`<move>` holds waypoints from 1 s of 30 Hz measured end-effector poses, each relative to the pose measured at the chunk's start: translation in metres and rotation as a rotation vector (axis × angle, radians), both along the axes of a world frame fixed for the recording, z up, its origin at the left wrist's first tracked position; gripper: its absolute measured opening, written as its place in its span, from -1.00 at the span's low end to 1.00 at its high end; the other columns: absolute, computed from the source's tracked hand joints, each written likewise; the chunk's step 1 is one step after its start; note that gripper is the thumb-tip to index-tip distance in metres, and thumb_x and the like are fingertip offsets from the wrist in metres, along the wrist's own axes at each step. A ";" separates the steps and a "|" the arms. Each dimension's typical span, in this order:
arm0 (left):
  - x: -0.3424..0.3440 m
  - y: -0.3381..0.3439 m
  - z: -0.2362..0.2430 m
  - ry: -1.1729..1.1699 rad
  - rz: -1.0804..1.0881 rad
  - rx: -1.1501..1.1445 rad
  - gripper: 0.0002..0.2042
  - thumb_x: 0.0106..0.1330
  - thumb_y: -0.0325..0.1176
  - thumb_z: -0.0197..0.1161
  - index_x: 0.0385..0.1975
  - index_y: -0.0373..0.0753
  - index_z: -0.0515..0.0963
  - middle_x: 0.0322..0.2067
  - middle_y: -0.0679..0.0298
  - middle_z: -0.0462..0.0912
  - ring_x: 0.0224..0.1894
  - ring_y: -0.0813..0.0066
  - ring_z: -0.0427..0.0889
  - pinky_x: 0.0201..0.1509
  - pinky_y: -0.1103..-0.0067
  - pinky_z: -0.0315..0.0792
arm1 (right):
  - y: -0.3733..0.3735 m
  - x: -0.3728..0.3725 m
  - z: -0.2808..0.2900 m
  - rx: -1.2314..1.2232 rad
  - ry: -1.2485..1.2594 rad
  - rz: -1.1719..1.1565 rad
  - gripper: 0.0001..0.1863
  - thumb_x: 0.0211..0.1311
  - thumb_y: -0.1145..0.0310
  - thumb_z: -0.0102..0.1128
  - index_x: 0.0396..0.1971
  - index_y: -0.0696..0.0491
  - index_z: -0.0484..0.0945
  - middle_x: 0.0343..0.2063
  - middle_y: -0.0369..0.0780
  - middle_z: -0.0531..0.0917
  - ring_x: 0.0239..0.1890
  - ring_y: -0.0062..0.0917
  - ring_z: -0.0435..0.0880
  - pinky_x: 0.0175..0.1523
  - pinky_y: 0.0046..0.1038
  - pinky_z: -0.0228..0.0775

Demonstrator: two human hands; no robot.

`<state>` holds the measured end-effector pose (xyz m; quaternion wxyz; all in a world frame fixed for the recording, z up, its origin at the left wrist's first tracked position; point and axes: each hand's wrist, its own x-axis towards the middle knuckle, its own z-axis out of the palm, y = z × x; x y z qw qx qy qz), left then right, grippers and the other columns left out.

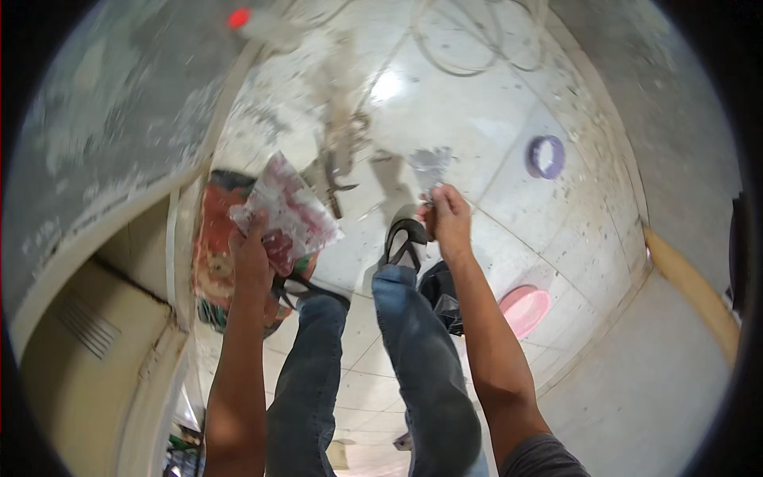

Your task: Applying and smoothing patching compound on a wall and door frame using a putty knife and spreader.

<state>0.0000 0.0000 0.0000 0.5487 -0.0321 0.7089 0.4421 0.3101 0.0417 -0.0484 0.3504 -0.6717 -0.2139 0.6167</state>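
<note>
My left hand [253, 246] is closed on the lower edge of a flat, reddish, four-cornered board [298, 211], smeared with white putty. It hangs over the patterned orange-and-green mat on the floor. In my right hand [449, 215] is a putty knife [431, 163], its wide blade pointing away from me and coated in pale grey-white stuff. The fingers wrap round its handle, which is mostly hidden. Both tools are held apart, in the air above the tiled floor.
Bare grey plastered walls [119, 103] rise on both sides. On the spattered tiles [493, 191] lie a purple ring-shaped thing [562, 157], a pink basin [526, 310], a black bag [439, 294], a coiled pale hose [457, 71] and a blurred red-capped bottle [258, 28]. The orange mat [213, 246] is by my left foot.
</note>
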 end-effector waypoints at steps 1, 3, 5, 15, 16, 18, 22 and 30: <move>0.000 0.010 0.001 0.005 -0.043 0.076 -0.63 0.27 -0.33 0.29 0.00 -0.32 0.39 -0.21 0.24 0.59 -0.31 0.43 0.65 -0.30 0.51 0.62 | -0.001 0.017 -0.007 0.071 -0.051 -0.129 -0.77 0.41 0.24 0.04 -0.39 0.06 0.50 -0.59 -0.26 0.60 -0.63 -0.63 0.56 -0.54 -0.58 0.39; 0.014 0.011 0.016 0.007 -0.104 0.127 -0.74 0.29 -0.36 0.27 -0.09 -0.30 0.46 -0.23 0.26 0.59 -0.32 0.47 0.65 -0.33 0.54 0.61 | -0.016 0.073 -0.005 -0.043 -0.176 -0.213 -0.76 0.42 0.26 0.00 -0.41 0.07 0.49 -0.61 -0.27 0.56 -0.60 -0.62 0.57 -0.51 -0.56 0.41; 0.059 0.021 0.024 0.040 -0.125 0.138 -0.73 0.26 -0.37 0.30 -0.09 -0.25 0.47 -0.26 0.26 0.61 -0.33 0.43 0.66 -0.36 0.48 0.64 | -0.003 0.161 -0.030 0.064 -0.333 -0.307 -0.74 0.43 0.26 -0.02 -0.41 0.10 0.48 -0.61 -0.25 0.56 -0.62 -0.60 0.56 -0.52 -0.54 0.42; 0.118 0.038 -0.009 0.047 -0.272 0.018 -0.73 0.27 -0.32 0.29 -0.11 -0.25 0.45 -0.31 0.30 0.60 -0.45 0.53 0.63 -0.44 0.56 0.55 | 0.062 0.295 -0.079 -0.239 -0.791 -0.299 -0.70 0.29 0.26 0.07 -0.41 0.20 0.61 -0.48 -0.09 0.67 -0.44 -0.44 0.69 -0.39 -0.39 0.52; 0.126 0.036 -0.013 0.033 -0.275 0.011 -0.73 0.27 -0.32 0.29 -0.11 -0.25 0.45 -0.31 0.30 0.60 -0.45 0.53 0.63 -0.44 0.56 0.55 | 0.069 0.311 -0.089 -0.247 -0.804 -0.300 -0.70 0.29 0.26 0.07 -0.41 0.20 0.61 -0.48 -0.09 0.67 -0.44 -0.44 0.69 -0.39 -0.39 0.52; 0.137 0.032 -0.019 0.012 -0.325 -0.053 -0.78 0.33 -0.30 0.21 -0.12 -0.26 0.49 -0.28 0.27 0.62 -0.33 0.47 0.64 -0.29 0.53 0.54 | 0.077 0.335 -0.108 -0.200 -1.141 -0.024 -0.70 0.25 0.25 0.06 -0.37 0.19 0.64 -0.40 -0.01 0.69 -0.30 -0.22 0.70 -0.18 -0.26 0.51; 0.146 0.030 -0.019 0.043 -0.306 -0.017 -0.74 0.31 -0.29 0.24 -0.09 -0.27 0.47 -0.27 0.26 0.61 -0.31 0.46 0.63 -0.26 0.51 0.53 | 0.083 0.314 -0.100 -0.196 -1.208 0.018 -0.70 0.22 0.25 0.06 -0.30 0.15 0.65 -0.34 0.03 0.68 -0.17 -0.09 0.65 -0.03 -0.22 0.44; 0.132 0.033 -0.019 0.045 -0.329 -0.024 -0.67 0.27 -0.30 0.30 -0.05 -0.30 0.45 -0.18 0.21 0.60 -0.20 0.38 0.62 -0.12 0.44 0.54 | 0.091 0.308 -0.094 -0.225 -1.183 0.124 -0.73 0.21 0.25 0.10 -0.24 0.09 0.66 -0.29 -0.03 0.69 -0.17 -0.21 0.67 -0.05 -0.29 0.46</move>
